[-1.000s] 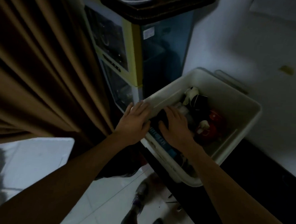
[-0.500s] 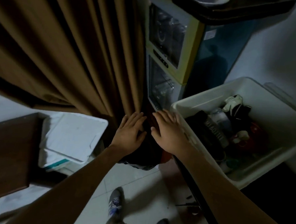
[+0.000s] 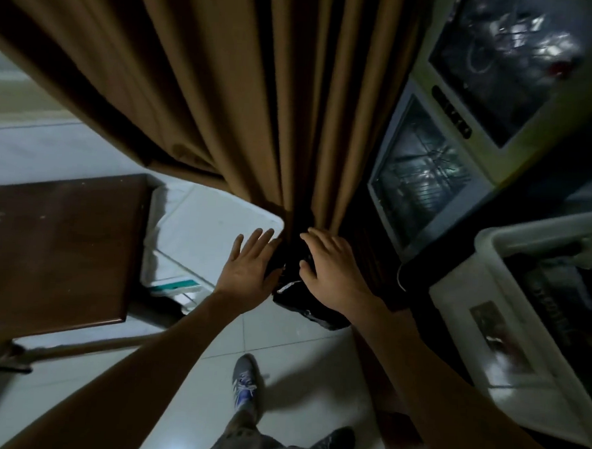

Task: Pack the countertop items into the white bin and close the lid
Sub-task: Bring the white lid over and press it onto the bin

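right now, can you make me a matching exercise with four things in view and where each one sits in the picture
Things:
1. brown pleated curtain
2. white plastic bin
3. dark wooden tabletop
4. blue-grey laced sneaker

Places:
A. lower centre, on the floor tiles
B. right edge
C. top, hanging down the middle
D. left side

Pairs: 1-C, 2-B, 3-D, 4-A

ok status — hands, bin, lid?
Both hands open, empty: left hand, right hand, reaching toward white lid on floor. White bin packed, uncovered. Brown curtain and black bag crowd lid.
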Demonstrator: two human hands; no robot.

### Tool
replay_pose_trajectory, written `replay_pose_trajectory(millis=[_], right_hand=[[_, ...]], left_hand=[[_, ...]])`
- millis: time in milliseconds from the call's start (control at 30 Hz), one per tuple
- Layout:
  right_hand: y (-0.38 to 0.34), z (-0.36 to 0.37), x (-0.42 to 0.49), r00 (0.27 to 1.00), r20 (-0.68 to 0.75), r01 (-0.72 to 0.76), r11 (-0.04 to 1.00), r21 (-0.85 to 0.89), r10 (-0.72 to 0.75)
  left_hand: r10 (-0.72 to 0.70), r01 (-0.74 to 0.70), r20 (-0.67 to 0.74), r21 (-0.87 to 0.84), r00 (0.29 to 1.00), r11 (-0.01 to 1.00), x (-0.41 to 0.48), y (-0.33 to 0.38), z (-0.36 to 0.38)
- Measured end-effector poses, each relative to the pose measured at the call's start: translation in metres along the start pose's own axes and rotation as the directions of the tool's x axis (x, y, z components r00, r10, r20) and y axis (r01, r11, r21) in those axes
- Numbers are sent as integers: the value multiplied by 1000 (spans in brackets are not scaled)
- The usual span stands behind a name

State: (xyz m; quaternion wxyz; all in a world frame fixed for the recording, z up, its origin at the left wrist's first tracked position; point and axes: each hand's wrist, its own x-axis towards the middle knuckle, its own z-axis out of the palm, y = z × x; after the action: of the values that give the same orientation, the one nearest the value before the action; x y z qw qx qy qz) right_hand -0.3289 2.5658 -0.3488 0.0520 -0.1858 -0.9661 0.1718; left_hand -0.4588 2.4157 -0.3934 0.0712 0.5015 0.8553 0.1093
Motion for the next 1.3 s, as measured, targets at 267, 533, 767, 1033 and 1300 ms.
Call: replay_pose_trajectory(millis=[267,533,767,1033,1300], right_hand=[[-56,73,83,997,76,-26,999,34,23],[-80,173,114,936,284,-289,915,280,209],[-79,246,130,731,537,-671,586,453,421],[-67,314,146,515,615,-850,264,456,598],[-57,351,162,351,646,-872,-14,489,677]], left_hand=[[-59,59,27,-10,998,998,8,-105,8],[-101,109,196,-33,975,993,6,-179,56],[-96,103,242,-13,966,995,12,-212,117],[-132,139,342,7,930,990,11,-245,175],[-114,133,385,-22,916,991,11,-261,201]])
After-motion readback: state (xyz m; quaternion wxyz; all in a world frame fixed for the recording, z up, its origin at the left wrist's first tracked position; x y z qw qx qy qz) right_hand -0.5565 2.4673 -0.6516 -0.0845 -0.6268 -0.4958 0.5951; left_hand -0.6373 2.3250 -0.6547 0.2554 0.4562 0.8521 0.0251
